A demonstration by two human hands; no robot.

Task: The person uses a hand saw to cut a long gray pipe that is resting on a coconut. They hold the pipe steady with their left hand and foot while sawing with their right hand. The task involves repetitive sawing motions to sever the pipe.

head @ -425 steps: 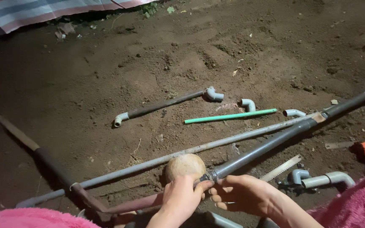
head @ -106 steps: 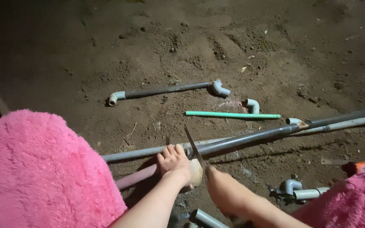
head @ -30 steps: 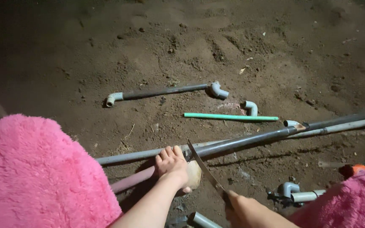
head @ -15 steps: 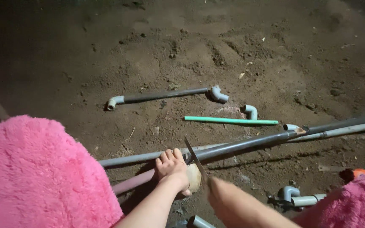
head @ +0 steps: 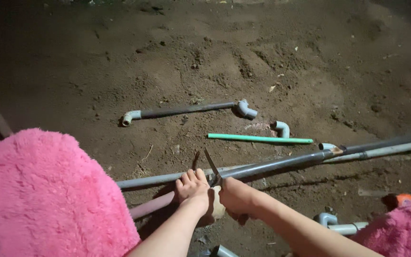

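While the left hand point(head: 193, 186) presses flat on a pale round object point(head: 216, 209), the right hand point(head: 236, 196) grips a blade point(head: 211, 163) against the grey pipe point(head: 281, 164) over bare soil point(head: 215, 57).

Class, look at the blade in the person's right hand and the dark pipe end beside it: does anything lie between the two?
Nothing visible does. The right hand holds the blade tilted up, right against the near end of the dark pipe. The left hand rests beside it, on a pale round object, not between them.
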